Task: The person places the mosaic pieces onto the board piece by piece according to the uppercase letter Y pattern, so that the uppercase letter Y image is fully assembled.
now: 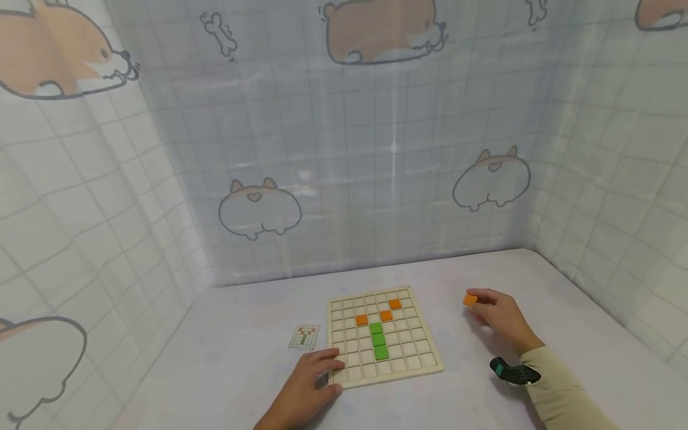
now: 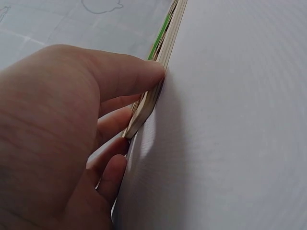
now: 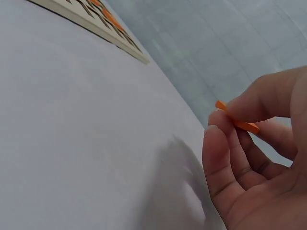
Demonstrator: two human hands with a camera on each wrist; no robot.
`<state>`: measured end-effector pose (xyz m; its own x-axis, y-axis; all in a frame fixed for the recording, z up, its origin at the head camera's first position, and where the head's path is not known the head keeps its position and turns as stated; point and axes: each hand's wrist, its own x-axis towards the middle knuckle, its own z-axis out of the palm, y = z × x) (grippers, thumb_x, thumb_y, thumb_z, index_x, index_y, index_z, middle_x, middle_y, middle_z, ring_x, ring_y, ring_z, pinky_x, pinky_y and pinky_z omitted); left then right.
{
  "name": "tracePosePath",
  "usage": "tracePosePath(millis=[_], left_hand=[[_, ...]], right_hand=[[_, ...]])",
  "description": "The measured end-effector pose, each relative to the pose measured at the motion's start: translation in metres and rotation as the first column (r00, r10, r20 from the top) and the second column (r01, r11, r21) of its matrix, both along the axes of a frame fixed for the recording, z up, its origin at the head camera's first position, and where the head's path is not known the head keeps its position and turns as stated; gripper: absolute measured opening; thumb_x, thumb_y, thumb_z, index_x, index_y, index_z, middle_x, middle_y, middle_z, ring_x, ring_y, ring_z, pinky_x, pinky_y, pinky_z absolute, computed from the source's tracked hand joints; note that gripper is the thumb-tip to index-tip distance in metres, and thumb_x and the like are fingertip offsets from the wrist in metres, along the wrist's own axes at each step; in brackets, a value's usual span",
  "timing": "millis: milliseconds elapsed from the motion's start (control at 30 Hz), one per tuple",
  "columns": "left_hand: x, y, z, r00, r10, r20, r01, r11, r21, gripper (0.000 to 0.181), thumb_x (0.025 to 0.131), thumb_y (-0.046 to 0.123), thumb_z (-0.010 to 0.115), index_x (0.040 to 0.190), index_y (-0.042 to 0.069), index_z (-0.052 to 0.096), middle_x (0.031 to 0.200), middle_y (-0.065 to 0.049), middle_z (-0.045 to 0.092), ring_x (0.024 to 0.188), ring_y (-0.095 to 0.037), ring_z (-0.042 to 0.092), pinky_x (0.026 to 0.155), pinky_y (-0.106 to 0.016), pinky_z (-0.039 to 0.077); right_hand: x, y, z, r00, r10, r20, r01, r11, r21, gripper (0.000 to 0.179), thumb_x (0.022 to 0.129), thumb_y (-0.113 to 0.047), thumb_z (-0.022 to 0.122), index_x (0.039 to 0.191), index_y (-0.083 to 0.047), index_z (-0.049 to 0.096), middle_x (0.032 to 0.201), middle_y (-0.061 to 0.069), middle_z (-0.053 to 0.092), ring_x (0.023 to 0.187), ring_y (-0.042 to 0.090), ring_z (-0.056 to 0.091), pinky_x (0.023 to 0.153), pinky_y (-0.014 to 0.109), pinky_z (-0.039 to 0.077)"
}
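Observation:
A square wooden grid board (image 1: 411,362) lies on the table. Three orange tiles (image 1: 362,320) and three green tiles (image 1: 378,340) sit in its cells, the green ones in a column. My left hand (image 1: 307,385) holds the board's near-left corner, with the thumb on the near edge and fingers at the left side. Off to the right of the board, my right hand (image 1: 500,316) pinches another orange tile (image 1: 470,299) between thumb and fingers, above the table. The right wrist view shows this orange tile (image 3: 247,126) edge-on, partly covered by the fingers.
A small pattern card (image 1: 304,337) printed with a coloured grid lies left of the board. Behind the white table (image 1: 247,358) hangs a curtain (image 1: 376,149) with cartoon dogs, which also closes both sides. A dark band (image 1: 514,371) is around the right wrist.

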<state>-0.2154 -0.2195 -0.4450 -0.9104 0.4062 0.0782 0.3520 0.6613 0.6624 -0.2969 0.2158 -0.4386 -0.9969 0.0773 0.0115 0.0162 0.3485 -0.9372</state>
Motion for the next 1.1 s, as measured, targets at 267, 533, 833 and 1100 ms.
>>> tracePosePath(millis=[267, 533, 833, 1100], left_hand=[[0.002, -0.001, 0.000, 1.000, -0.001, -0.007, 0.001, 1.000, 0.022, 0.033, 0.090, 0.035, 0.072, 0.121, 0.024, 0.070, 0.144, 0.001, 0.053, 0.133, -0.034, 0.040, 0.106, -0.061, 0.035], [0.003, -0.002, 0.001, 0.999, 0.012, -0.041, -0.010, 0.999, 0.048, 0.031, 0.088, 0.031, 0.074, 0.119, 0.025, 0.071, 0.143, 0.002, 0.054, 0.133, -0.033, 0.041, 0.106, -0.060, 0.034], [0.001, 0.003, 0.001, 1.000, -0.003, -0.029, 0.004, 0.999, 0.037, 0.031, 0.088, 0.031, 0.074, 0.118, 0.026, 0.071, 0.143, 0.003, 0.054, 0.133, -0.033, 0.041, 0.107, -0.059, 0.034], [0.003, 0.001, 0.004, 1.000, 0.008, -0.004, -0.008, 0.999, 0.037, 0.031, 0.088, 0.031, 0.073, 0.119, 0.024, 0.071, 0.144, 0.001, 0.053, 0.133, -0.034, 0.040, 0.107, -0.060, 0.034]], right_hand=[[0.000, -0.027, 0.003, 0.997, 0.058, 0.050, -0.051, 0.990, -0.132, 0.049, 0.093, -0.013, 0.066, 0.139, 0.002, 0.056, 0.129, 0.017, 0.060, 0.097, 0.020, 0.062, 0.079, 0.027, 0.056], [-0.009, -0.058, 0.006, 0.990, 0.133, 0.051, -0.120, 0.969, -0.217, 0.043, 0.094, -0.009, 0.063, 0.135, 0.002, 0.060, 0.131, 0.017, 0.061, 0.100, 0.020, 0.063, 0.082, 0.029, 0.056], [-0.022, -0.088, 0.013, 0.989, 0.143, 0.027, -0.130, 0.955, -0.265, 0.042, 0.096, -0.009, 0.061, 0.136, 0.004, 0.058, 0.122, 0.019, 0.064, 0.098, 0.024, 0.065, 0.083, 0.030, 0.056], [-0.031, -0.125, 0.017, 0.978, 0.206, 0.011, -0.195, 0.941, -0.278, 0.042, 0.091, -0.006, 0.066, 0.131, 0.004, 0.062, 0.115, 0.014, 0.067, 0.092, 0.022, 0.066, 0.080, 0.034, 0.058]])
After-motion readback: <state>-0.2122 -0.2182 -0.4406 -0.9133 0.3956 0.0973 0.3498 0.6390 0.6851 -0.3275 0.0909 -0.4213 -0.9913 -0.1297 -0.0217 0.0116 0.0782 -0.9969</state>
